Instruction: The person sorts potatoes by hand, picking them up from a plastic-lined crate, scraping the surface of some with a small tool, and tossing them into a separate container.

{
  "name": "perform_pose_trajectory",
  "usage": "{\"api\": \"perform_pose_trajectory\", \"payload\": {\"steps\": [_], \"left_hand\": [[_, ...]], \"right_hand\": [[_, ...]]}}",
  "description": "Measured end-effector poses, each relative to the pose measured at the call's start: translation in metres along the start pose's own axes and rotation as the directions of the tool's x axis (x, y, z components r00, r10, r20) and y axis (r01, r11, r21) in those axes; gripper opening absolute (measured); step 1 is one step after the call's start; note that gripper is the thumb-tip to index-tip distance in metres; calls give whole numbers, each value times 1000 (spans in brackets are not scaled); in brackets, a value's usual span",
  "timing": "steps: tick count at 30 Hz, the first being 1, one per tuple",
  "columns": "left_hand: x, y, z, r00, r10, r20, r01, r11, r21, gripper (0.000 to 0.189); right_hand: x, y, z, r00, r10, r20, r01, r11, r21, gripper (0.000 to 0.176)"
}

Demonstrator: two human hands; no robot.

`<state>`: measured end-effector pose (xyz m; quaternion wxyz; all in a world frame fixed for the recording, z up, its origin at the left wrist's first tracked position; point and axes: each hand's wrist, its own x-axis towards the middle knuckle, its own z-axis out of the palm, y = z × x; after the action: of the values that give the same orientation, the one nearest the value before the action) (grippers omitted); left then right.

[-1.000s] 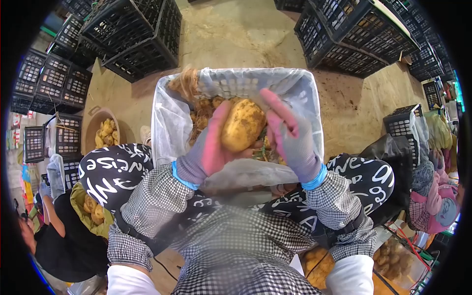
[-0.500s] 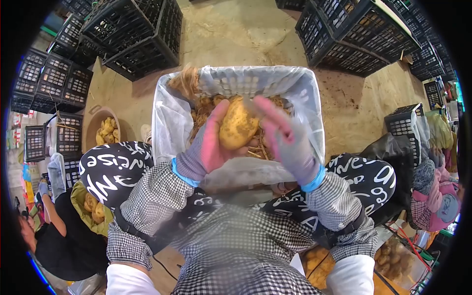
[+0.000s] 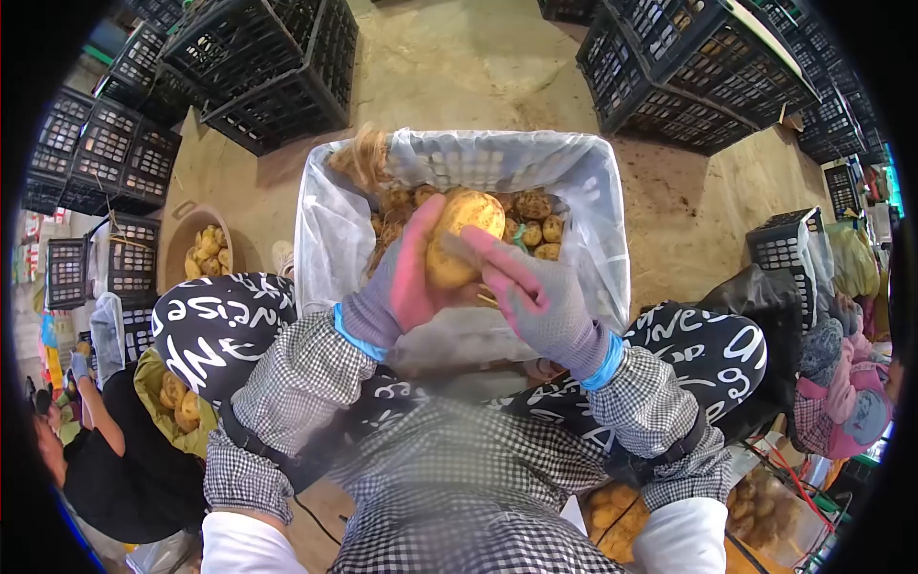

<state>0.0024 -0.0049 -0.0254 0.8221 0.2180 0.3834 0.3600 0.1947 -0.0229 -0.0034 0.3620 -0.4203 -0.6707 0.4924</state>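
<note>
A large yellow potato [image 3: 470, 215] with brown dirt patches rests in my left hand [image 3: 413, 277], which wears a pink and grey glove and is closed around its left and lower sides. My right hand [image 3: 543, 297], gloved the same way, lies across the potato's right side with its fingers stretched out and close together; the fingertips are slightly blurred. Both hands are above a crate [image 3: 617, 220] lined with whitish plastic sheet. Inside it are several smaller, dirt-covered potatoes [image 3: 533, 204], partly hidden by my hands, and a small green scrap [image 3: 519, 236].
Brown fibrous material [image 3: 366, 156] hangs over the crate's back left corner. Black crates stand stacked at the back left [image 3: 277, 86] and back right [image 3: 688, 77]. A tan basket [image 3: 182, 239] holds potatoes at left. Other people sit at both sides, one in black [image 3: 134, 459], another in pink [image 3: 841, 402].
My right hand has moved inward and down onto the potato's right side, uncovering potatoes in the crate's right part. My left hand stays around the large potato.
</note>
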Motion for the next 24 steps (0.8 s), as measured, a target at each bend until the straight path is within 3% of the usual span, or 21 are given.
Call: {"api": "perform_pose_trajectory", "payload": {"steps": [1,2,3,4,5,6,7,8,10,13,14,16,18,20,21,22,23,24], "left_hand": [[3,-5,-11,997,65,34,-69,985,157,56],[7,-9,-20,992,49,115,-59,994,89,56],[10,-10,-25,980,33,195,-38,999,22,57],[14,-9,-27,945,-15,328,103,962,-251,55],[17,-8,-28,886,-15,464,266,836,-479,54],[14,-4,-18,944,-87,318,237,848,-474,52],[6,3,1,975,-155,157,212,860,-464,51],[1,6,10,976,-219,-11,191,873,-450,49],[2,5,5,973,-224,-58,168,857,-487,48],[1,4,11,970,-215,-112,127,845,-519,49],[2,5,14,971,-205,-127,110,845,-524,49],[3,0,0,986,-165,27,149,799,-582,48],[1,-1,-7,982,-165,91,184,744,-642,47],[1,1,-9,975,-210,78,203,676,-709,46],[2,-2,-9,993,-118,23,113,844,-525,46],[3,-6,-8,1000,-15,-7,12,953,-304,46],[3,-7,-7,999,8,-31,-16,962,-274,46],[3,-7,-3,998,30,-55,-42,969,-241,47]], "right_hand": [[0,8,4,1000,-27,-9,27,999,26,41],[0,13,6,998,-53,-20,54,997,51,41],[2,10,6,997,67,-32,-62,990,125,43],[5,5,4,982,185,-35,-175,965,197,46],[4,4,4,981,192,-14,-187,968,167,48],[4,3,3,980,199,7,-199,970,137,51],[-4,9,8,993,108,58,-109,994,15,54],[-5,13,11,997,35,63,-36,999,13,57],[0,17,17,996,-88,11,86,989,120,63],[0,5,9,998,-66,2,63,957,283,71],[0,14,15,990,-138,-23,139,951,277,71],[-3,16,20,984,-176,22,173,981,92,59],[-7,12,20,988,-76,132,110,956,-273,40],[-7,23,21,979,-177,104,199,943,-266,41],[-4,22,22,970,-227,90,243,933,-264,41],[-1,18,24,979,-203,-7,201,975,-96,44],[1,12,27,982,-160,-98,167,983,79,46],[3,12,29,976,-156,-150,174,978,116,47]]}}
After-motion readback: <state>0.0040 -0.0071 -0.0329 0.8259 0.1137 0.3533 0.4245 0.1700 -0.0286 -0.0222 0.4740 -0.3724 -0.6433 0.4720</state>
